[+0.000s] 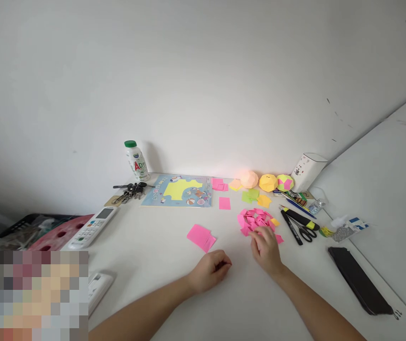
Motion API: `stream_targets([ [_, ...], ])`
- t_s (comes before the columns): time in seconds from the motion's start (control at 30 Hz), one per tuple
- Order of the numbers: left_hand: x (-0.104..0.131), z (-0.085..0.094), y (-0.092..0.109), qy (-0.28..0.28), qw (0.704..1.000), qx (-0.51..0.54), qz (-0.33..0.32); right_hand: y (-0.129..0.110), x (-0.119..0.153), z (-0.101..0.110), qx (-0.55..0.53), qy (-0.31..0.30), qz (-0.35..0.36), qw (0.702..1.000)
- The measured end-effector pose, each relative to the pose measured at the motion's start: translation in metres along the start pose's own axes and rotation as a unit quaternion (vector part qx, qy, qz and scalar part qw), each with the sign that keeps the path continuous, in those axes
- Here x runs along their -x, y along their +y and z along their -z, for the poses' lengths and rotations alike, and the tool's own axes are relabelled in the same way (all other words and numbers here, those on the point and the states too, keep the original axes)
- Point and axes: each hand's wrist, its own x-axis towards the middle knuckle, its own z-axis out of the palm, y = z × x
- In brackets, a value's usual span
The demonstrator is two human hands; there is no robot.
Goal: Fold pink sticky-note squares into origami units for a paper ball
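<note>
My left hand rests on the white table with its fingers curled together; whatever they may hold is hidden. Just beyond it lies a small stack of pink paper pieces. My right hand is at the near edge of a pile of folded pink papers, its fingers bent and pressed together near the papers. What lies between those fingertips is too small to tell. A single pink square lies farther back, left of the pile. Green slips and orange slips are behind the pile.
Three faceted paper balls stand by the wall. A blue sheet, keys, a bottle and a remote are left. Scissors, a marker, a white container and a dark pouch are right.
</note>
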Motion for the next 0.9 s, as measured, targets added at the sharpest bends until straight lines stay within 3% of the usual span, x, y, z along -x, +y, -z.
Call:
stream_targets([
  [0.07, 0.000, 0.000, 0.001, 0.002, 1.000, -0.008, -0.005, -0.007, 0.002, -0.002, -0.057, -0.103, 0.102, 0.988],
  [0.13, -0.001, 0.000, 0.001, 0.004, 1.000, -0.011, -0.007, -0.012, 0.004, -0.005, -0.082, -0.168, 0.148, 0.971],
  [0.37, 0.003, -0.004, -0.009, 0.016, 1.000, 0.014, -0.009, -0.014, 0.004, -0.009, -0.112, -0.146, 0.097, 0.978],
  [0.5, 0.005, 0.006, -0.011, 0.067, 0.975, -0.167, -0.129, -0.012, 0.004, -0.009, -0.120, -0.149, 0.085, 0.978],
  [0.53, 0.004, 0.010, -0.012, 0.111, 0.960, -0.221, -0.134, -0.012, 0.004, -0.010, -0.124, -0.149, 0.082, 0.978],
  [0.63, -0.001, 0.018, -0.017, 0.224, 0.903, -0.356, -0.091, -0.011, 0.005, -0.011, -0.129, -0.148, 0.081, 0.977],
  [0.73, -0.007, 0.021, -0.029, 0.295, 0.848, -0.439, 0.033, -0.010, 0.006, -0.013, -0.128, -0.144, 0.081, 0.978],
  [0.8, -0.009, 0.021, -0.037, 0.292, 0.839, -0.447, 0.104, -0.010, 0.007, -0.014, -0.130, -0.142, 0.078, 0.978],
  [0.9, -0.010, 0.019, -0.044, 0.253, 0.847, -0.454, 0.109, -0.010, 0.006, -0.014, -0.132, -0.143, 0.074, 0.978],
])
